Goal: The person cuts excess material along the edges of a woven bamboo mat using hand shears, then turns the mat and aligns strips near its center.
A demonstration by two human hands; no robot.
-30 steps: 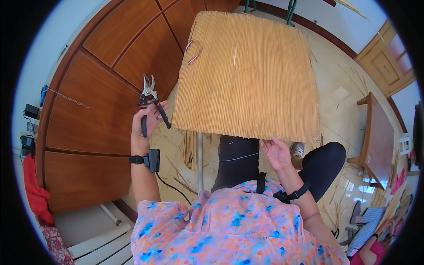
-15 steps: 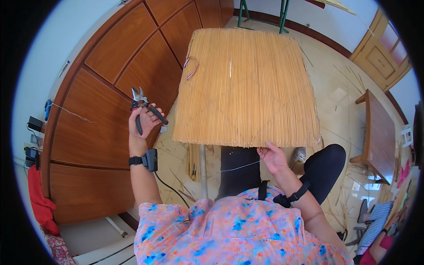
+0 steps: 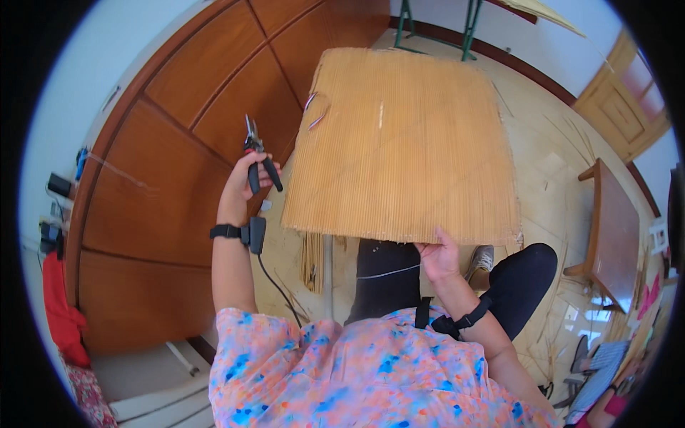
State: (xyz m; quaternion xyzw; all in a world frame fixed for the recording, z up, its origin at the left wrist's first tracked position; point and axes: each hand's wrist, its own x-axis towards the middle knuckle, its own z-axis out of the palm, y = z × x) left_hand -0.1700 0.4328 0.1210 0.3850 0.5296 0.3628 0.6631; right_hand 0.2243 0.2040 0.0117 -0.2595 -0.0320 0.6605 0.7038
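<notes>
A large tan panel of thin straw-like stalks (image 3: pixel 399 150) lies in front of me, its near edge over my knees. My left hand (image 3: pixel 246 178) is closed on pruning shears (image 3: pixel 253 153) with black handles and metal blades pointing away, left of the panel. At the panel's near edge my right hand (image 3: pixel 439 258) pinches the rim, thumb on top and fingers underneath. A thin pale wire (image 3: pixel 389 272) runs leftward from its fingers across my dark trousers. Near the panel's far left edge hangs a small striped cord loop (image 3: pixel 314 110).
Brown wooden cabinets (image 3: pixel 171 171) line the left side. A wooden bench (image 3: pixel 614 232) stands at right, near a door (image 3: pixel 628 100). Loose stalks (image 3: pixel 312 260) lie on the tiled floor. Green metal legs (image 3: pixel 471 28) stand at the back. A black cable (image 3: pixel 275 292) hangs from my left wrist.
My left hand with the shears has moved right, closer to the panel, and the blades have turned to point more straight ahead. The view has shifted slightly. My right hand stays at the near edge.
</notes>
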